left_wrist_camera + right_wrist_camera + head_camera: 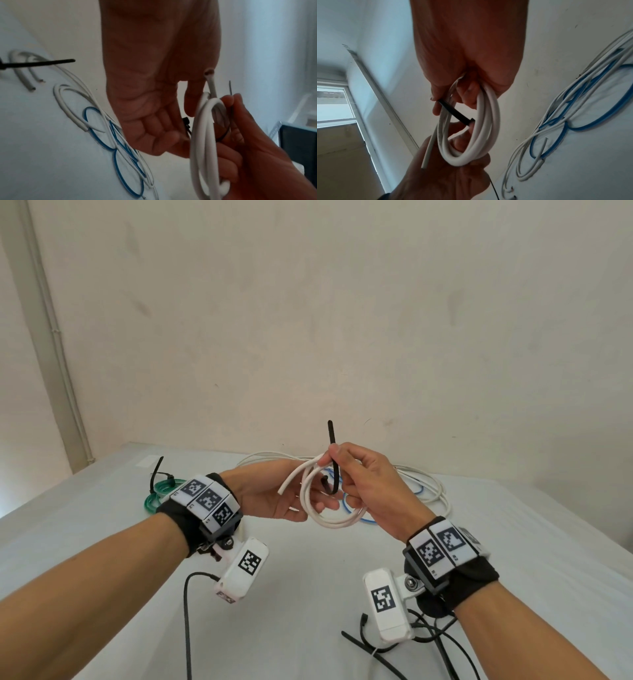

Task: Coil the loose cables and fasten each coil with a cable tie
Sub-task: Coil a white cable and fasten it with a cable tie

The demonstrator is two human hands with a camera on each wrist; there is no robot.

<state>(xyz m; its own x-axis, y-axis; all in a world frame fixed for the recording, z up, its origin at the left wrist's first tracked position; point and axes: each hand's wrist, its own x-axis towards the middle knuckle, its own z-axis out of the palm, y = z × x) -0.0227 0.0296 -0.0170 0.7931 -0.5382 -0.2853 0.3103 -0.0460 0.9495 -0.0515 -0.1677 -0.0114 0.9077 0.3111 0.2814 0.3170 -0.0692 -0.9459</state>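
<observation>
coil: we held the white coil (322, 508) in our left hand (274, 494), above the table (102, 542)
tie: our right hand (370, 484) pinched the black tie (333, 460) looped through the coil

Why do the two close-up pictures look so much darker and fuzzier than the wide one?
Head view: evenly lit and sharp, edges bowed by the wide lens. Left wrist view: the left hand looms dark against the pale wall, soft and smeared. Right wrist view: the right hand likewise shadowed, though the white cable coil stays fairly crisp.

text: none legible | wrist bands (206, 498): square coded markers only | tiny print beside them perhaps digits, blurred
</observation>
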